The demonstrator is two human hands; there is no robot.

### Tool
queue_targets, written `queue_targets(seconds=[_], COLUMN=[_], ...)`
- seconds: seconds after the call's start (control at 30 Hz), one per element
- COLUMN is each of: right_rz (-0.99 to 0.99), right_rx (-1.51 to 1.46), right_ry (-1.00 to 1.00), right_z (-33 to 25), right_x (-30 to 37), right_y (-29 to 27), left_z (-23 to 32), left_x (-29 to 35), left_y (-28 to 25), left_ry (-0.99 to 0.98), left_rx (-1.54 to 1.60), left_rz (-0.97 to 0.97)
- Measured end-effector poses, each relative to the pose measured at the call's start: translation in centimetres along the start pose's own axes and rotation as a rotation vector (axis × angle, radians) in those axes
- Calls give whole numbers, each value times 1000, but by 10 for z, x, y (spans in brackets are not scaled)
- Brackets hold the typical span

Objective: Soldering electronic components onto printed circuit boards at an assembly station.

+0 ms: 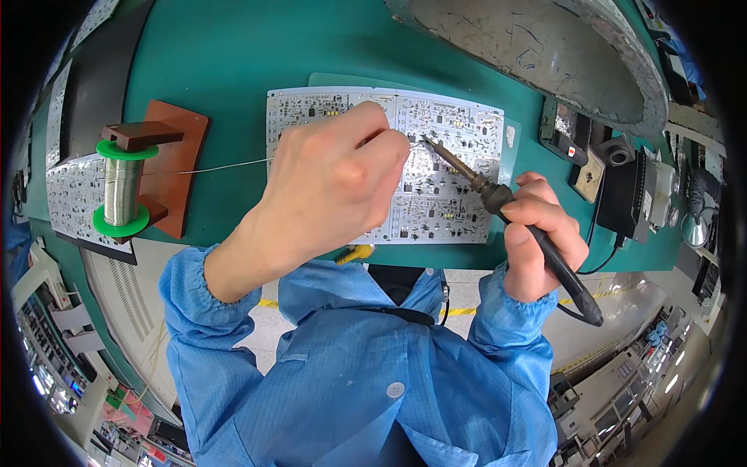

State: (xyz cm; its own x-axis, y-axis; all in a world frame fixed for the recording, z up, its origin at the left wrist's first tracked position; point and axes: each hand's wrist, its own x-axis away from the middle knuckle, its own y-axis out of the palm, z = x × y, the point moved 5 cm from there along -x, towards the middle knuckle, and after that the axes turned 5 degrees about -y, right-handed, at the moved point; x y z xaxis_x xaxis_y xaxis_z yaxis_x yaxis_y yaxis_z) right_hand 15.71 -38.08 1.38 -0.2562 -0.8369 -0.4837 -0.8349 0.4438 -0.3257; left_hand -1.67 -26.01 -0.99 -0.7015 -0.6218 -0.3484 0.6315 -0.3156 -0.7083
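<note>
A white circuit board panel (447, 222) full of small components lies on the green mat in front of me. My left hand (334, 171) is over its left half, fingers pinched on thin solder wire (226, 166). That wire runs left to a spool (121, 191) with green flanges on a brown stand. A soldering iron (478, 183) is in my right hand (541, 237), held like a pen by its black handle. Its tip meets the board's upper middle, close beside the wire end at my left fingertips. My left hand hides part of the board.
A large scuffed grey hood (537, 54) overhangs the far right. Under it stand a black soldering station (626, 194) and an iron holder with a sponge (589, 175). More board panels (74, 194) lie at the left. Something yellow (356, 254) sits at the mat's near edge.
</note>
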Motion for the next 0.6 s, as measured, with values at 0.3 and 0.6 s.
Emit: queue_targets(seconds=[0.3,0.6], right_rz=[20,44], right_rx=[-123,-135], right_ry=[121,101], right_z=[16,15], right_x=[-4,-6], right_y=[-7,-6], left_z=[-2,-1], left_x=[0,-1], left_y=[3,-3], left_ry=[-7,-45], left_rx=[-13,3], left_rz=[-7,11])
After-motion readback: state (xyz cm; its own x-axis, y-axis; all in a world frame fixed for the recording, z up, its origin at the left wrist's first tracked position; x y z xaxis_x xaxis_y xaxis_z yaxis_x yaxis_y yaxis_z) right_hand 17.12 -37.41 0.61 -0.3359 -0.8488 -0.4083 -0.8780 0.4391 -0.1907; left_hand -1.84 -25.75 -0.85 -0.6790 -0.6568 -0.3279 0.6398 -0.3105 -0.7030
